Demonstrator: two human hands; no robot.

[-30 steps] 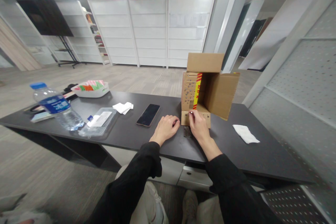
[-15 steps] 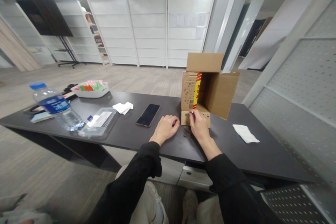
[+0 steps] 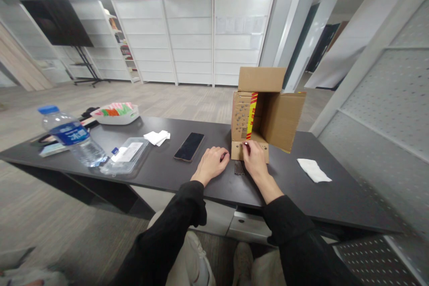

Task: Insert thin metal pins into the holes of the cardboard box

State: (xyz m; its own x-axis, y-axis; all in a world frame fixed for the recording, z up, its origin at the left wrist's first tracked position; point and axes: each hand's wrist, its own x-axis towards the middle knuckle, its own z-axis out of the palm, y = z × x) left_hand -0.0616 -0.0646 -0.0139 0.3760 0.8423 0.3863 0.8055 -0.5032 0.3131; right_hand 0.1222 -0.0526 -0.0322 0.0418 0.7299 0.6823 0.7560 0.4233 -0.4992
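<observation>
An open cardboard box point(image 3: 240, 118) lies on its side on the dark table, its flaps spread and its left flap dotted with holes or studs. My right hand point(image 3: 254, 158) is closed at the box's lower front flap, pinching something small with a light tip that I cannot make out. Just left of the box, my left hand point(image 3: 213, 163) rests on the table with its fingers curled around something dark and unclear. Between my hands, a row of several thin dark screws or nails point(image 3: 239, 168) lies in front of the box.
A phone point(image 3: 189, 147) lies left of my left hand. Further left are folded tissues point(image 3: 157, 137), a clear plastic case point(image 3: 125, 156), a water bottle point(image 3: 72, 136) and a white basket point(image 3: 115, 118). Another tissue point(image 3: 313, 170) is at the right.
My right hand has shifted very slightly to the right at the lower flap, and a hole or stud on its left shows more clearly. My left hand has not moved.
</observation>
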